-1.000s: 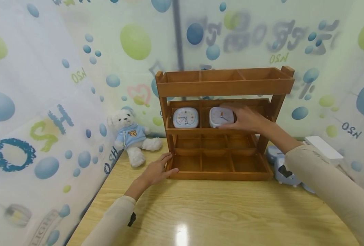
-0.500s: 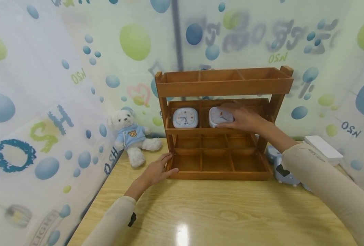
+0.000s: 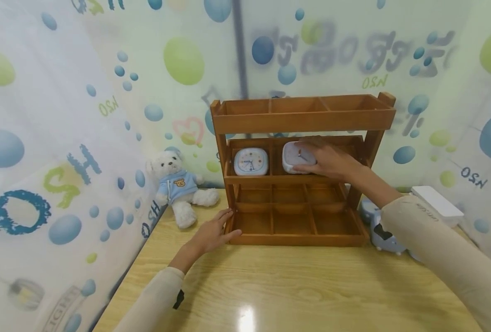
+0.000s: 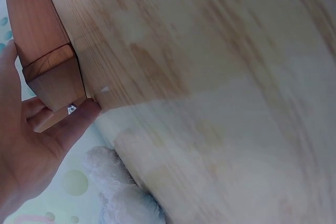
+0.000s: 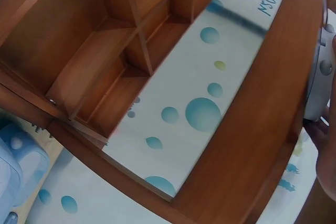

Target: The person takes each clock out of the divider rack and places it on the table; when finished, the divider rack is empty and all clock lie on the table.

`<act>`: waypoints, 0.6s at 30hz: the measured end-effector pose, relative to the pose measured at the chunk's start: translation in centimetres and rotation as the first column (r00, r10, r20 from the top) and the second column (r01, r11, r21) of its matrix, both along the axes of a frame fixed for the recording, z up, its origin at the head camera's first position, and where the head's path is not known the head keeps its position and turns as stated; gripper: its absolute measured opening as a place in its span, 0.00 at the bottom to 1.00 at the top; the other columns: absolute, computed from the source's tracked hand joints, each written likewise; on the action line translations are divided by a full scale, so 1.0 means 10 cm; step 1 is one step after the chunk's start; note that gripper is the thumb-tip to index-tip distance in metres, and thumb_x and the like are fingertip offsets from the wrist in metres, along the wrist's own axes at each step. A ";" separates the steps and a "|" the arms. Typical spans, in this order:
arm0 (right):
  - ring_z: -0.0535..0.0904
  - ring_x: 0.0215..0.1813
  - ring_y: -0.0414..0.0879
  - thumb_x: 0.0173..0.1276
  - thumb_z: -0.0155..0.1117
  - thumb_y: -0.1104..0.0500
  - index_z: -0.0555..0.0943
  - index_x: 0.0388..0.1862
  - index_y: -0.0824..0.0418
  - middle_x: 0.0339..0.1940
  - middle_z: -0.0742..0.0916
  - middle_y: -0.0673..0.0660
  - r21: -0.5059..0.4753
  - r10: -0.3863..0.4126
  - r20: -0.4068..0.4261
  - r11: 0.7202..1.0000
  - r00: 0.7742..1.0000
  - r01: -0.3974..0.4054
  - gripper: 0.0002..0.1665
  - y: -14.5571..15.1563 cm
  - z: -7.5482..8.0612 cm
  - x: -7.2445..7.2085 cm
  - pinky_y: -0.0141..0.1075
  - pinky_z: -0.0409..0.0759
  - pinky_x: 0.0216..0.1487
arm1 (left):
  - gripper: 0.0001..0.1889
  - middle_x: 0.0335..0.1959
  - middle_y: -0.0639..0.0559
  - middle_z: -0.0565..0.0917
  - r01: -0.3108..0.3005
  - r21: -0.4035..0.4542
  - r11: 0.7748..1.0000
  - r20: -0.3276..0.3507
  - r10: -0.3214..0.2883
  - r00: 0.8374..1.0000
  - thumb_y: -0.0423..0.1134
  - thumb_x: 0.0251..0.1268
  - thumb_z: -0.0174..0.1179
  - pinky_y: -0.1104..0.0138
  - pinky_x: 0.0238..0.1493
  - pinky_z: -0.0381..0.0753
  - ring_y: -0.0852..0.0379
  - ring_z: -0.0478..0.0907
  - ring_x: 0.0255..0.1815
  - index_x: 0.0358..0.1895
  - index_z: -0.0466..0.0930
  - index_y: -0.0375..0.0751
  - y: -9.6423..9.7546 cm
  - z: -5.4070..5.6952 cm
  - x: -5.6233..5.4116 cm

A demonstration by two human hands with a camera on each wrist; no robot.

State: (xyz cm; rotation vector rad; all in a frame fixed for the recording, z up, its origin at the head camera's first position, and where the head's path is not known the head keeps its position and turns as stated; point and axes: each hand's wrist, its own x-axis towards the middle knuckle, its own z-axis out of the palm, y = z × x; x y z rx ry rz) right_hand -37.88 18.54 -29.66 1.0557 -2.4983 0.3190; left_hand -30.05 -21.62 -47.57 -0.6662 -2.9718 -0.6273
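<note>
One rack point(image 3: 299, 240) stands here; the left hand point(image 3: 208, 235), fingers spread, touches its lower left corner, where a bump might jolt it. The rack's middle left box point(image 3: 264, 145) holds one clock point(image 3: 251, 162); in or just above the next box point(image 3: 276, 159), the right hand point(image 3: 328, 159) pinches the other clock point(image 3: 293, 157), whose rounded case could slip.

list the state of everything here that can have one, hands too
Right clock, gripped, face showing
Right hand, holding right clock
Left clock, standing, face outward
Wooden rack, standing upright
Left hand, touching the rack's lower left corner
Teddy bear, sitting, dressed
White box, broad side up
Pale blue object, partly hidden
</note>
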 end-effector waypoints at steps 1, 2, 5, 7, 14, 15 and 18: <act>0.76 0.69 0.60 0.67 0.72 0.34 0.76 0.73 0.61 0.71 0.78 0.63 -0.004 -0.002 0.000 1.000 1.000 0.002 0.46 0.01 0.01 0.01 0.55 0.78 0.63 | 0.46 0.82 0.49 0.61 -0.001 0.002 1.000 0.003 0.001 1.000 0.70 0.72 0.56 0.51 0.60 0.80 0.60 0.80 0.32 0.81 0.62 0.41 0.00 0.00 0.00; 0.75 0.69 0.61 0.67 0.72 0.34 0.76 0.73 0.61 0.72 0.77 0.63 -0.008 -0.004 0.003 1.000 1.000 0.004 0.46 0.01 0.03 0.02 0.55 0.78 0.63 | 0.46 0.82 0.49 0.62 -0.001 0.003 1.000 0.003 0.001 1.000 0.70 0.72 0.56 0.51 0.60 0.80 0.61 0.79 0.31 0.81 0.62 0.40 0.01 -0.01 0.00; 0.75 0.69 0.60 0.67 0.72 0.33 0.76 0.73 0.60 0.73 0.76 0.62 -0.013 -0.001 0.019 1.000 1.000 0.001 0.46 0.02 0.07 0.06 0.55 0.79 0.62 | 0.46 0.82 0.49 0.61 -0.002 0.001 1.000 0.004 0.002 1.000 0.69 0.72 0.56 0.51 0.59 0.80 0.63 0.77 0.29 0.81 0.62 0.40 0.01 0.00 -0.01; 0.76 0.68 0.59 0.67 0.70 0.32 0.76 0.74 0.59 0.74 0.75 0.62 -0.010 -0.003 0.036 1.000 0.999 0.004 0.47 0.02 0.08 0.09 0.54 0.80 0.60 | 0.46 0.82 0.49 0.61 -0.002 -0.002 1.000 0.007 0.002 1.000 0.69 0.72 0.56 0.51 0.60 0.80 0.63 0.77 0.30 0.81 0.62 0.40 0.01 0.01 0.00; 0.77 0.66 0.57 0.64 0.74 0.33 0.78 0.72 0.58 0.73 0.77 0.60 -0.011 0.020 -0.001 1.000 1.000 -0.020 0.46 0.04 0.14 0.24 0.52 0.82 0.56 | 0.45 0.82 0.48 0.62 -0.003 0.001 1.000 0.011 0.003 1.000 0.69 0.72 0.57 0.50 0.60 0.80 0.62 0.78 0.31 0.81 0.63 0.40 0.01 0.01 0.01; 0.77 0.66 0.57 0.63 0.76 0.34 0.79 0.71 0.58 0.72 0.78 0.60 -0.010 0.024 -0.019 1.000 1.000 -0.024 0.46 0.06 0.15 0.26 0.52 0.82 0.57 | 0.46 0.82 0.48 0.62 -0.005 -0.001 1.000 0.012 0.005 1.000 0.69 0.72 0.57 0.50 0.60 0.80 0.62 0.78 0.31 0.81 0.62 0.40 0.01 0.01 0.01; 0.78 0.66 0.57 0.59 0.80 0.35 0.81 0.68 0.59 0.69 0.80 0.59 -0.013 0.038 -0.065 0.999 0.997 -0.039 0.45 0.10 0.19 0.34 0.53 0.81 0.58 | 0.46 0.82 0.48 0.61 -0.007 -0.002 1.000 0.014 0.007 1.000 0.69 0.72 0.56 0.51 0.58 0.80 0.63 0.77 0.30 0.81 0.62 0.41 0.01 0.01 0.02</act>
